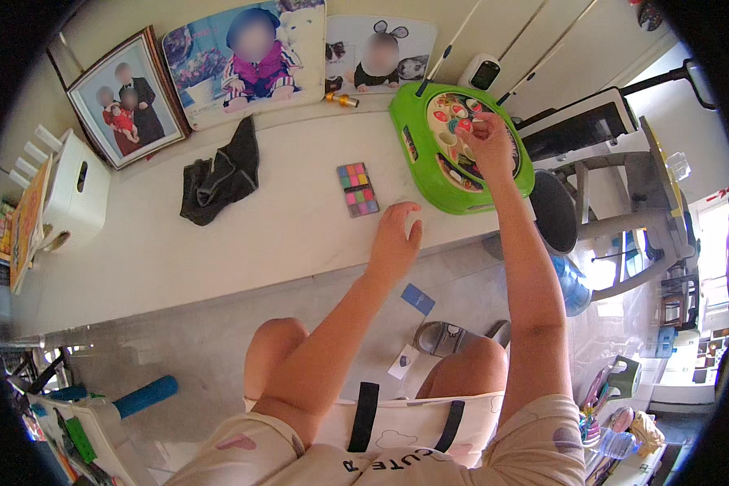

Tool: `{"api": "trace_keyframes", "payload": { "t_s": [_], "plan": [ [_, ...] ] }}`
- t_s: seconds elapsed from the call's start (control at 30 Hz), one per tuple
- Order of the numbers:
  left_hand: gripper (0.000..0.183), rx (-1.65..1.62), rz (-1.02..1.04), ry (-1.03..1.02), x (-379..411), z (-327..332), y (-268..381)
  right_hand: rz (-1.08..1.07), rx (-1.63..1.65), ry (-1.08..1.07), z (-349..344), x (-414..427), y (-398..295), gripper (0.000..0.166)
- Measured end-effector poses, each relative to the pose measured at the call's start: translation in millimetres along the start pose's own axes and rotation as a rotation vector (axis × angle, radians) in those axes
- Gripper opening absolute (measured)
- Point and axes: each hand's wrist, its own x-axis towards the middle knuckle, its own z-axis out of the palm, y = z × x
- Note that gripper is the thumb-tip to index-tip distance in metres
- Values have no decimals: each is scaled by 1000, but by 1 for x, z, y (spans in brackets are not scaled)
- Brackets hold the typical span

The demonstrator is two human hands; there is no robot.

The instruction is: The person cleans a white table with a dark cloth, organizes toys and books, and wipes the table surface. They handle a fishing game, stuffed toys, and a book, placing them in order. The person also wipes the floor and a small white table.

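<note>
A green plastic fishing-game toy (pixel 422 176) stands at the right end of the white tabletop, with small toy fish (pixel 440 116) in its round dish. My right hand (pixel 492 143) is over the dish, its fingertips closed on a small red toy fish (pixel 463 125). My left hand (pixel 399 234) rests near the table's front edge, left of the toy, fingers curled apart with nothing between them. Just beyond it lies a palette of coloured squares (pixel 358 189). A crumpled black cloth (pixel 222 176) lies farther left.
Framed photo (pixel 124 100) and two picture boards (pixel 188 67) lean at the wall. A white storage box (pixel 79 188) stands at the left end, a small white device (pixel 481 71) behind the toy. A grey chair (pixel 626 225) is at the right; slippers (pixel 443 338) lie on the floor.
</note>
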Motion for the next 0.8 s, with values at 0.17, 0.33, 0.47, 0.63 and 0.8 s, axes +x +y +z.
{"api": "trace_keyframes", "payload": {
  "t_s": [0.17,0.33,0.47,0.63,0.8],
  "plan": [
    [27,212,143,-37,-3,-2,0,29,-233,-181,3,11,8,34],
    [23,238,176,-34,-5,-4,3,15,-356,-235,17,7,1,30],
    [22,278,197,-13,-6,-2,5,-56,-323,-227,23,2,14,30],
    [24,313,229,-31,-7,13,1,-197,-509,-126,-2,-16,29,34],
    [24,449,338,-45,-1,1,-7,-83,-52,285,-81,-70,19,19]
  ]
}}
